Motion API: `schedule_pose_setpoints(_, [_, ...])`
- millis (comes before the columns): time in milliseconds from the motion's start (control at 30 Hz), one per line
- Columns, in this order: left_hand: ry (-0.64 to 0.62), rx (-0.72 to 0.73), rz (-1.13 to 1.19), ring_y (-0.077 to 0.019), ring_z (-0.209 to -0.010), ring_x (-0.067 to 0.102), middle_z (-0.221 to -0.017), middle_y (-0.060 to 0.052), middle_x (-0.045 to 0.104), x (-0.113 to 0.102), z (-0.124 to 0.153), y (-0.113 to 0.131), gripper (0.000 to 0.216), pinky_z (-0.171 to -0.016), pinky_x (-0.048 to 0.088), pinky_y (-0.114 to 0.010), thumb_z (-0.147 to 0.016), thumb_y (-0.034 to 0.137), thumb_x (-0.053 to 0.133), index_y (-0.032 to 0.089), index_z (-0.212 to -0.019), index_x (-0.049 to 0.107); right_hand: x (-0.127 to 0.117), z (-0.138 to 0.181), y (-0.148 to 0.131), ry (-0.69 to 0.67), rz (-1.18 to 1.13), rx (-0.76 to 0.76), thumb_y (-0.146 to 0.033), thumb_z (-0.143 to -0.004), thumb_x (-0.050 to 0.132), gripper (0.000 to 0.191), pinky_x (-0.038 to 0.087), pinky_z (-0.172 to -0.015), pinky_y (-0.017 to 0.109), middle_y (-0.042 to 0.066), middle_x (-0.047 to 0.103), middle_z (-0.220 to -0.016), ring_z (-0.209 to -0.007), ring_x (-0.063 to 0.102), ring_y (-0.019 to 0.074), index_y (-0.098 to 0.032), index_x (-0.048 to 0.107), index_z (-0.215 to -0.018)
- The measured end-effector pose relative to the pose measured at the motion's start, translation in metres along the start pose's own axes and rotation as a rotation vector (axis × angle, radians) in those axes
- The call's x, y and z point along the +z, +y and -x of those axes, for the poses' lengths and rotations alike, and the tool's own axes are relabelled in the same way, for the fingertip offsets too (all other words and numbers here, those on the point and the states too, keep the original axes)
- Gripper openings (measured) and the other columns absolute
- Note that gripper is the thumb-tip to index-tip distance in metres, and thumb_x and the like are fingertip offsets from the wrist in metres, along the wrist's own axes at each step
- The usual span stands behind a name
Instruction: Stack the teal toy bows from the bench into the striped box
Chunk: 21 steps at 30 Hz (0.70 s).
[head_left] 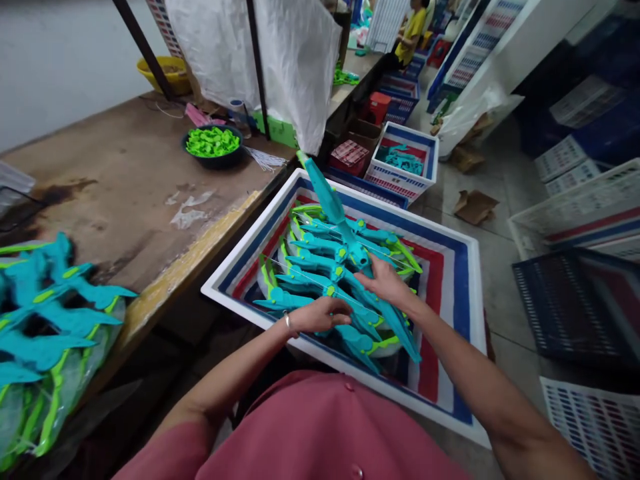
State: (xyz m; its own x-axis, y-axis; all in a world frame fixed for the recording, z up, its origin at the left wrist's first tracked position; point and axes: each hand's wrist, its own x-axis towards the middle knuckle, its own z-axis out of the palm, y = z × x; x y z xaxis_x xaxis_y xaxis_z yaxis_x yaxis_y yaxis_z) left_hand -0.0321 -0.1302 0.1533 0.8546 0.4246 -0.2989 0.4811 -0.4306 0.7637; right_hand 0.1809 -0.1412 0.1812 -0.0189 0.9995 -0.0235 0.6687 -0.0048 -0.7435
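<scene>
A white crate (453, 247) with blue and red stripes rests in front of me and holds a stack of teal and green plastic toy crossbows (320, 260). My left hand (320, 315) lies curled on the near side of the stack, its fingers closed over a teal piece. My right hand (385, 280) rests on the middle of the stack, fingers bent over the teal body of the top crossbow (333, 207), which sticks up and away from me.
A worn wooden bench (125, 180) stands to the left, with more teal crossbows (45, 313) at its near end and a black bowl of green parts (213, 143) farther back. Several crates line the floor at right. A person in yellow (411, 30) sits far behind.
</scene>
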Motion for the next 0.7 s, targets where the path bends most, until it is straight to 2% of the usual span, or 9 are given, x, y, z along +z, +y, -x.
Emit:
schedule_pose_setpoints(67, [0.012,-0.162,-0.305,-0.0306,-0.108,0.064,-0.115,-0.017,0.068,0.001,0.006,-0.022,0.030,-0.090,0.053,-0.042,-0.090,0.029,0.059,0.015,-0.116,0.066,0.013,0.000,0.025,0.038,0.267,0.056,-0.033,-0.091,0.059,0.048,0.050,-0.081,0.036,0.014,0.070,-0.106,-0.095,0.068,0.0283,-0.008,0.048,-0.131])
schedule_pose_setpoints(133, [0.005,-0.262,-0.436,-0.0414,-0.118,0.057,-0.119,-0.027,0.063,0.005,0.003,-0.041,0.032,-0.095,0.048,-0.055,-0.083,0.015,0.061,0.007,-0.113,0.066,0.034,-0.001,0.044,-0.024,0.447,0.067,-0.031,-0.095,0.055,0.042,0.047,-0.084,0.034,0.016,0.069,-0.112,-0.102,0.067,0.0286,-0.009,0.047,-0.130])
schedule_pose_setpoints(200, [-0.048,-0.310,-0.531,-0.0451,-0.121,0.054,-0.121,-0.031,0.060,0.011,-0.004,-0.054,0.040,-0.097,0.043,-0.062,-0.079,0.007,0.060,0.002,-0.118,0.063,0.062,-0.002,0.056,-0.090,0.518,0.065,-0.026,-0.096,0.055,0.032,0.046,-0.083,0.031,0.015,0.068,-0.115,-0.104,0.066,0.0268,-0.011,0.050,-0.123])
schedule_pose_setpoints(267, [-0.115,-0.322,-0.594,-0.0435,-0.119,0.056,-0.122,-0.029,0.060,0.016,-0.013,-0.062,0.046,-0.097,0.044,-0.061,-0.078,0.006,0.060,0.003,-0.124,0.060,0.091,-0.002,0.064,-0.121,0.534,0.061,-0.022,-0.093,0.058,0.026,0.045,-0.082,0.029,0.014,0.067,-0.118,-0.104,0.065,0.0250,-0.013,0.052,-0.118])
schedule_pose_setpoints(333, [-0.172,-0.312,-0.637,-0.0405,-0.116,0.057,-0.122,-0.026,0.061,0.020,-0.018,-0.067,0.043,-0.093,0.047,-0.056,-0.081,0.009,0.060,0.006,-0.124,0.060,0.117,-0.001,0.070,-0.138,0.556,0.072,-0.020,-0.093,0.059,0.023,0.044,-0.081,0.028,0.013,0.066,-0.117,-0.104,0.064,0.0238,-0.014,0.053,-0.115])
schedule_pose_setpoints(433, [-0.219,-0.274,-0.685,-0.0362,-0.116,0.057,-0.122,-0.022,0.061,0.028,-0.019,-0.071,0.037,-0.091,0.049,-0.049,-0.086,0.012,0.055,0.008,-0.123,0.060,0.144,-0.001,0.078,-0.139,0.591,0.105,-0.020,-0.093,0.060,0.022,0.043,-0.085,0.028,0.013,0.064,-0.117,-0.110,0.060,0.0251,-0.014,0.052,-0.112])
schedule_pose_setpoints(567, [-0.238,-0.246,-0.724,-0.0352,-0.115,0.057,-0.123,-0.021,0.061,0.038,-0.019,-0.078,0.038,-0.091,0.049,-0.049,-0.090,0.016,0.051,0.009,-0.127,0.056,0.160,-0.002,0.086,-0.136,0.625,0.130,-0.021,-0.092,0.060,0.020,0.041,-0.090,0.031,0.015,0.061,-0.118,-0.116,0.055,0.0281,-0.013,0.052,-0.109])
schedule_pose_setpoints(700, [-0.263,-0.209,-0.733,-0.0352,-0.112,0.059,-0.124,-0.020,0.061,0.045,-0.023,-0.089,0.047,-0.088,0.051,-0.047,-0.084,0.016,0.061,0.010,-0.130,0.054,0.163,-0.005,0.092,-0.162,0.635,0.134,-0.016,-0.095,0.054,0.019,0.040,-0.088,0.032,0.014,0.065,-0.113,-0.108,0.061,0.0260,-0.013,0.051,-0.114])
